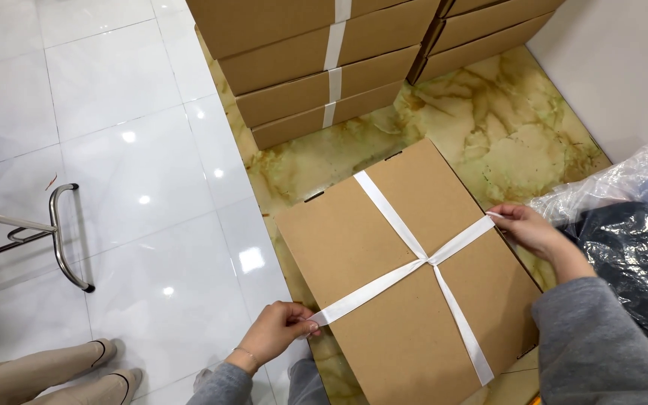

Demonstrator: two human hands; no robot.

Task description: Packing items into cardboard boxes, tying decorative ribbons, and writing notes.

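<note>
Head view: a flat cardboard box (406, 277) lies on the marbled floor (489, 127) between both hands. White tape (421, 259) crosses its lid. The left hand (279, 330) pinches one tape end at the near-left edge; the right hand (526, 229) pinches the opposite end. Stacked boxes (324, 67) stand beyond the hands; a plastic bag (624, 225) lies just right of the right hand.

hands: left (277, 330), right (523, 229) | pinch white strap (421, 259) | cardboard box (384, 300)

One taped flat box (406, 285), six stacked boxes (316, 82), two hands (279, 330).
</note>
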